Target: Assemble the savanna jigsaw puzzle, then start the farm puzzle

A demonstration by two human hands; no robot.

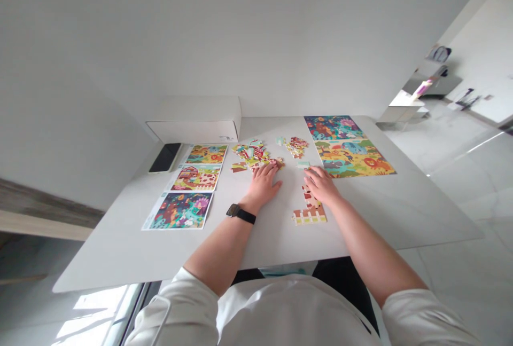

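Observation:
My left hand lies palm down with its fingers stretched out and thumb apart. Its fingertips touch the near edge of a pile of jigsaw puzzle pieces. My right hand rests over the upper part of a small joined puzzle section, which shows a white fence and brown patches. The right fingers are extended, their tips beside a pale green puzzle piece; whether they touch it is hard to see. A smaller heap of puzzle pieces lies farther back between the hands.
On the left is a sheet with three printed pictures, a dark-screened phone behind it. A white box stands against the wall. Two finished-looking animal pictures lie at the right. The white table's front edge is near my body.

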